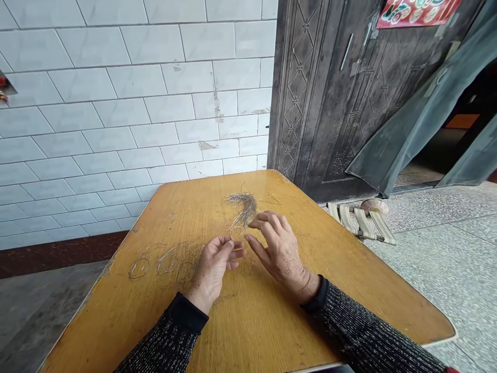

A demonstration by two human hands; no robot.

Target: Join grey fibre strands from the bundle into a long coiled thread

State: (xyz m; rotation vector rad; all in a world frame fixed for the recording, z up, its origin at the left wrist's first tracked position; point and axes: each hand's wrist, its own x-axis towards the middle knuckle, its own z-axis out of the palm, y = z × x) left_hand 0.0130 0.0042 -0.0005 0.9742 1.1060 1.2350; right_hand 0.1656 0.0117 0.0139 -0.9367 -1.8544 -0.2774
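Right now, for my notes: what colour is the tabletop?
Yellowish-brown wood grain; the table shows best in the head view.

Yellow-orange wooden table (pixel 272 321), silvery wire bundle (pixel 243 204), white tiled wall (pixel 116 103), dark speckled sleeves (pixel 361 331).

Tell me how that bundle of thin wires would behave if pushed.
The wire bundle looks loose and splayed, so strands would probably scatter rather than slide together. Each looks hair-thin, so likely very light and springy; the loops nearby suggest they bend easily.
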